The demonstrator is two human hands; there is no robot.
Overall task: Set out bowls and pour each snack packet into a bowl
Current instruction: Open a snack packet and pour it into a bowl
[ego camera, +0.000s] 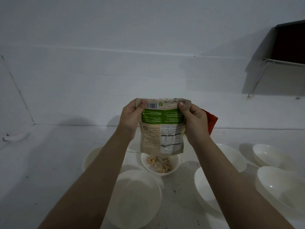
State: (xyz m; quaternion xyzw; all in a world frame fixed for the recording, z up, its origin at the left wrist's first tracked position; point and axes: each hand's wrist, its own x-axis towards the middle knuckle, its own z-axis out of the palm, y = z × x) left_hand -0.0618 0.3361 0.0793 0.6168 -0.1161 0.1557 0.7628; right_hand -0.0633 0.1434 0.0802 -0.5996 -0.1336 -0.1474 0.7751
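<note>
Both hands, left [130, 117] and right [194, 119], grip an upturned green-and-tan foil snack pouch [162, 128] above a small white bowl [160, 164] holding mixed snacks.

Looks like a plain home kitchen or pantry corner, pretty dim. White tiled wall [115, 63] with faint grout lines meets a pale speckled counter [41, 162] that's a bit grubby. Several white bowls [270, 156] sit around on it, one small bowl [160, 164] with mixed snack pieces in it, and a retail snack pouch [162, 126] with a barcode and nutrition label. Upper right there's a dark box-like unit on a metal bracket [257, 80] fixed to the wall
</note>
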